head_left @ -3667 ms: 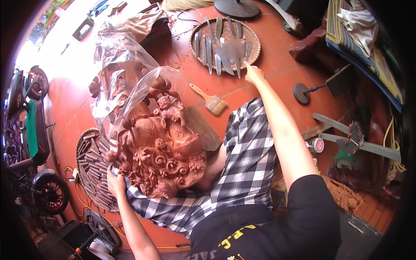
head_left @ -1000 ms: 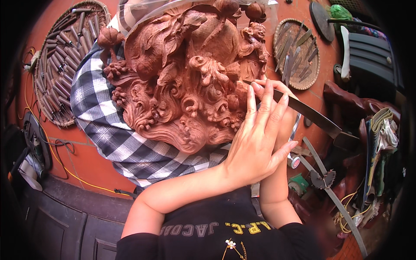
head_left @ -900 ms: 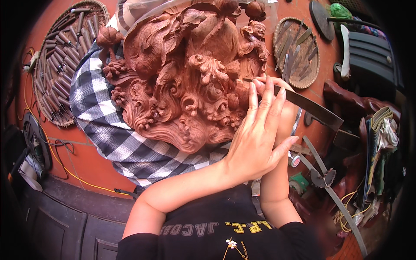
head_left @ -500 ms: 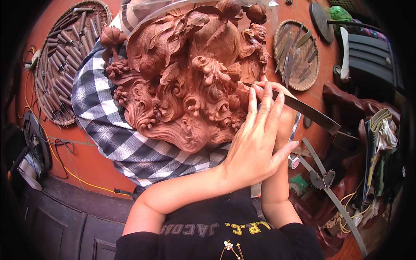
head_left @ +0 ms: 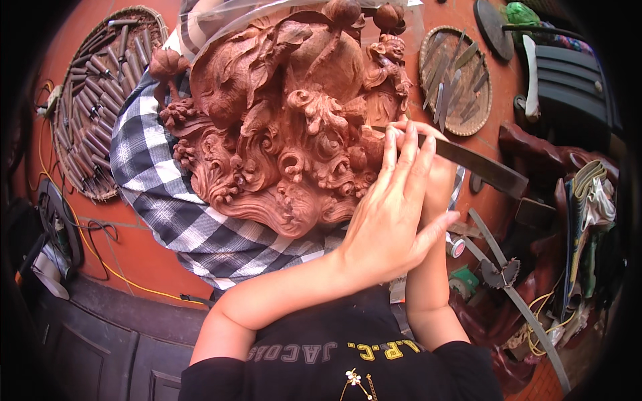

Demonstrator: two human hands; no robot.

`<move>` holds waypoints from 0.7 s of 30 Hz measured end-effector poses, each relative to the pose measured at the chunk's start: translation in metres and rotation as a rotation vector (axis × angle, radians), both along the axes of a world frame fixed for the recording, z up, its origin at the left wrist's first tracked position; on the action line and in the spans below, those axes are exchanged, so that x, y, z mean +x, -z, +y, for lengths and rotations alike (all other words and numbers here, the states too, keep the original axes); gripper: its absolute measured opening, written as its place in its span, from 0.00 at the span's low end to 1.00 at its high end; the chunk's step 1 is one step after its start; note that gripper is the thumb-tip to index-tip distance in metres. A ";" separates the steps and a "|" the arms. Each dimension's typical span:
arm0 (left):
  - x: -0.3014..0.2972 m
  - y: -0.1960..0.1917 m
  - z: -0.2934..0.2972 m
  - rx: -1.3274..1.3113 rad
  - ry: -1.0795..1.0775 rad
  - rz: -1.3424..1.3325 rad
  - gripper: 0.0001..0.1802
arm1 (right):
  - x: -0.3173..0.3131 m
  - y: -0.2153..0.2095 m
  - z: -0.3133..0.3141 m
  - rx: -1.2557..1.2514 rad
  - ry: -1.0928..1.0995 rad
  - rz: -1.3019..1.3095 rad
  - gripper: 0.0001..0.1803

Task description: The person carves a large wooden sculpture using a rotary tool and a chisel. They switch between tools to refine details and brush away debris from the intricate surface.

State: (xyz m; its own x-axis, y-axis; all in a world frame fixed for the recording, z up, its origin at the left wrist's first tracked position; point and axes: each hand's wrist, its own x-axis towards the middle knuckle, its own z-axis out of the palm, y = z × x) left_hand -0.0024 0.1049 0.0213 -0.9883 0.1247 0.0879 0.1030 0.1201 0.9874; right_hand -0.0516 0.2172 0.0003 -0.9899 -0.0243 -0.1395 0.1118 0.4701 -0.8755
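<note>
A large reddish-brown wood carving (head_left: 294,194), full of curls, scrolls and a small figure, rests on a black-and-white checked cloth (head_left: 157,180). My right hand (head_left: 439,177) is closed round a long, flat, dark carving blade (head_left: 485,168). Its narrow tip touches the right side of the carving, below the small figure. My left hand (head_left: 391,224) crosses in front of the right wrist, its fingers stretched out and their tips against the blade near the carving. The left thumb points away to the right. Much of the right hand is hidden behind the left.
A round basket (head_left: 162,27) of dark-handled tools lies at the left. Another basket (head_left: 490,87), holding flat blades, is at the right. Metal strips with a toothed disc (head_left: 500,274) stand at the lower right, and a yellow cable (head_left: 93,244) runs across the red tiled floor.
The carving sits slightly further left in view. My left fingers have drawn a little closer together on the blade, whose far end has dipped slightly; the tip stays at the wood.
</note>
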 end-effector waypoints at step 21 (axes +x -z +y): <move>-0.007 -0.003 -0.004 -0.040 0.038 0.014 0.48 | -0.006 0.016 0.002 -0.119 0.105 0.064 0.07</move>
State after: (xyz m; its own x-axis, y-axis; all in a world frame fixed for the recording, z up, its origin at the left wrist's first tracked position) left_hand -0.0091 0.1006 0.0248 -0.9815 0.1657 0.0961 0.1222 0.1554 0.9803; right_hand -0.0571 0.2191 -0.0155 -0.9947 0.0670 -0.0782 0.0968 0.3511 -0.9313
